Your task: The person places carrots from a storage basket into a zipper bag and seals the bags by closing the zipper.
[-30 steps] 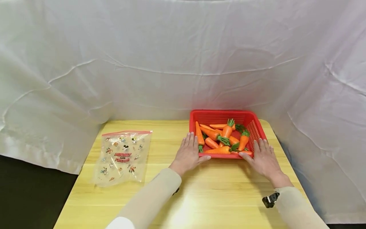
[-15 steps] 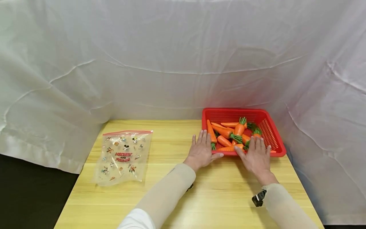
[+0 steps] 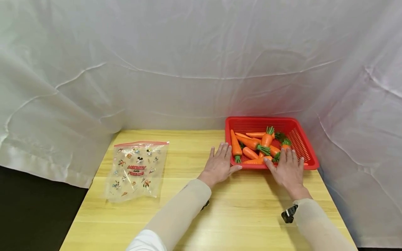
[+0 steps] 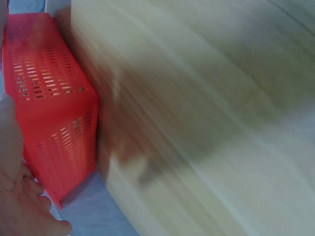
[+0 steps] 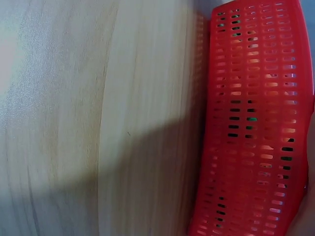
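Note:
A red plastic basket (image 3: 260, 119) with slotted walls stands at the far right of the table. Inside it lie several orange carrots (image 3: 250, 153) with green tops. My left hand (image 3: 217, 165) rests at its near-left corner, fingers straight along the left wall and thumb by the front rim. The left wrist view shows those fingers (image 4: 29, 201) beside the basket wall. At the front rim, right of its middle, lies my right hand (image 3: 287, 171), its fingers reaching over the rim. In the right wrist view the slotted front wall (image 5: 241, 147) fills the right side.
A clear zip bag (image 3: 136, 170) with cartoon prints and a red top strip lies flat on the left of the wooden table (image 3: 238, 216). White cloth (image 3: 194, 62) hangs close behind the basket and along both sides.
The basket has moved right with the carrots in it, and the left hand has gone along with it. My right hand has shifted from the near-right corner inward along the front rim.

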The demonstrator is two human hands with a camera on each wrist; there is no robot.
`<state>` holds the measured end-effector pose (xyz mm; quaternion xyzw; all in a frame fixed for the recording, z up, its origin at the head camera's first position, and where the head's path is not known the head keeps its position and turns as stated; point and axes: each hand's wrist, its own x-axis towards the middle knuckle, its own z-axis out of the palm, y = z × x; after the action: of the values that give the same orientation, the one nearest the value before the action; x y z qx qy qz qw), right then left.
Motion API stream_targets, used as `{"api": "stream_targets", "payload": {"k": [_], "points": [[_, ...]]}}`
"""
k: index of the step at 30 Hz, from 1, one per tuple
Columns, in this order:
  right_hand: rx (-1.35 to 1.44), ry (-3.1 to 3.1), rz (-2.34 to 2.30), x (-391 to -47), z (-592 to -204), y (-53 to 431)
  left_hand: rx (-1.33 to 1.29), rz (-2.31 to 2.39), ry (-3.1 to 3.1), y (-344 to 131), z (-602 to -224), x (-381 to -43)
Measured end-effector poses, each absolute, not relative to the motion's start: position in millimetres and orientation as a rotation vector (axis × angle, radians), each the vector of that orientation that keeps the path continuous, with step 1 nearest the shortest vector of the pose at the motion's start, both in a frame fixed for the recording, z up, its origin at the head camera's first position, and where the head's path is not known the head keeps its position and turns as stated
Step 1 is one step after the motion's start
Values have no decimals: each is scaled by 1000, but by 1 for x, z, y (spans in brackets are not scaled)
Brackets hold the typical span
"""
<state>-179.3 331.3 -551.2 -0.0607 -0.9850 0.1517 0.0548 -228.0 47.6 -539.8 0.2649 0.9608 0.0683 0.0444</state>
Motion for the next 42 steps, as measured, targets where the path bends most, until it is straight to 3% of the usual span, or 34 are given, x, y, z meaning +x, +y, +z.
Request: {"api": "stream_targets", "payload": {"k": [23,35,42], "points": [[-188,-2913,490,-185,-538,323,866,43,3007,50,-528,-237],[33,-2768,435,-191,-540,272,724,210,3047,-4,-533,-231],[27,-2819,432,-191,-550,260,546,352,3073,-52,-536,-227]]}}
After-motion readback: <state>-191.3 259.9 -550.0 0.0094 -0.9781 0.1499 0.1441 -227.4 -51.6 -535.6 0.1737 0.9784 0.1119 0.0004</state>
